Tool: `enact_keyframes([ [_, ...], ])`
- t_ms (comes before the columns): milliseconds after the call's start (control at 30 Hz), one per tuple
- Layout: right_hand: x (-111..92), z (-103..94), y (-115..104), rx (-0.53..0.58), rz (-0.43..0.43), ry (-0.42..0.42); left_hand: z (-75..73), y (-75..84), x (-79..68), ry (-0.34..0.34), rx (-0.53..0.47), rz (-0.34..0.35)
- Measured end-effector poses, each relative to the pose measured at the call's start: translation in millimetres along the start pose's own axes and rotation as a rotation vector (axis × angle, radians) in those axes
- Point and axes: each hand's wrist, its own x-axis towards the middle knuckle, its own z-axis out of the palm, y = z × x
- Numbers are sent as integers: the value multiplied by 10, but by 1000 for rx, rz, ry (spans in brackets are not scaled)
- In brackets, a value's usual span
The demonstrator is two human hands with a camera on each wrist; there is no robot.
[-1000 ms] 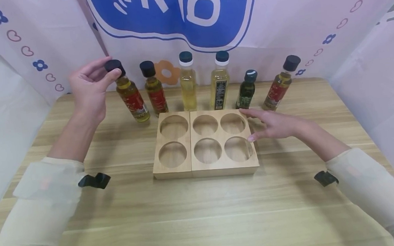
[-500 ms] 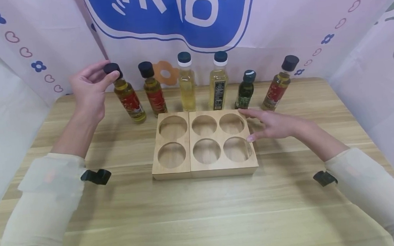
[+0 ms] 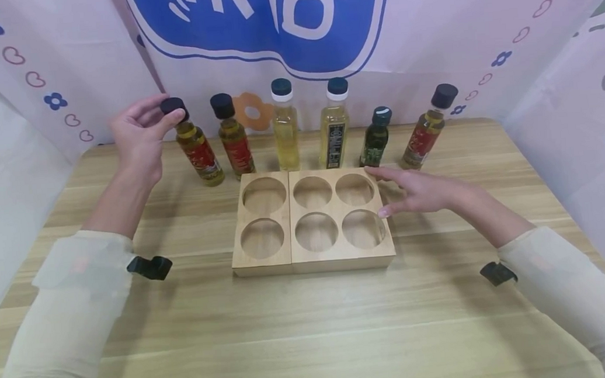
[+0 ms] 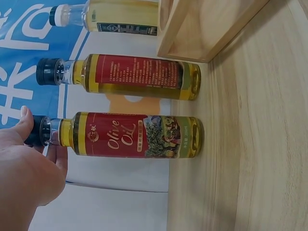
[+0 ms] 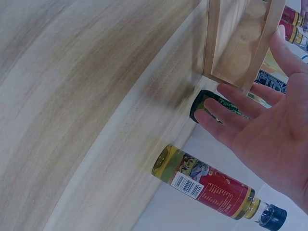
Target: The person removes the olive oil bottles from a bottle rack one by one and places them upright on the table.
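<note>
My left hand (image 3: pixel 138 139) pinches the black cap of the leftmost olive oil bottle (image 3: pixel 200 155) between thumb and fingers. In the left wrist view, this bottle's red label (image 4: pixel 115 134) faces the camera, and its base is close over or on the table. My right hand (image 3: pixel 421 191) touches the right end of a pale wooden holder (image 3: pixel 290 259), thumb near the front right hole and outstretched fingers at the back corner. The right wrist view shows the thumb on the holder's (image 5: pixel 236 53) top and the other fingers spread loosely beside it. The holder's round holes contain no bottles.
Behind the holder stand another red-label bottle (image 3: pixel 236 144), two clear pale-oil bottles (image 3: pixel 286 134) (image 3: pixel 334 131) and a small dark green bottle (image 3: pixel 375 140). A further red-label bottle (image 3: pixel 424 139) stands at the right. A printed cloth (image 3: pixel 444 32) hangs behind the wooden table (image 3: pixel 312 334).
My left hand and the bottle's cap have shifted very slightly right, toward the neighbouring red-label bottle. The right hand keeps its place at the holder.
</note>
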Motion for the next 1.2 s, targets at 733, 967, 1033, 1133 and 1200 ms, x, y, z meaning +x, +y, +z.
enact_keyframes([
  [733, 38, 13, -14, 11, 0, -14, -124, 25, 45, 57, 56, -42],
  [967, 27, -10, -7, -23, 5, -15, -139, 22, 9, 15, 73, -20],
  [1033, 9, -9, 2, -39, 6, -15, -153, 24, -6, -13, 90, -35],
  [1133, -28, 1, 22, -63, 4, -13, -198, 21, -54, -67, 160, -60],
  [1200, -56, 13, 39, -74, 1, -4, -253, 13, -107, -107, 240, -65],
])
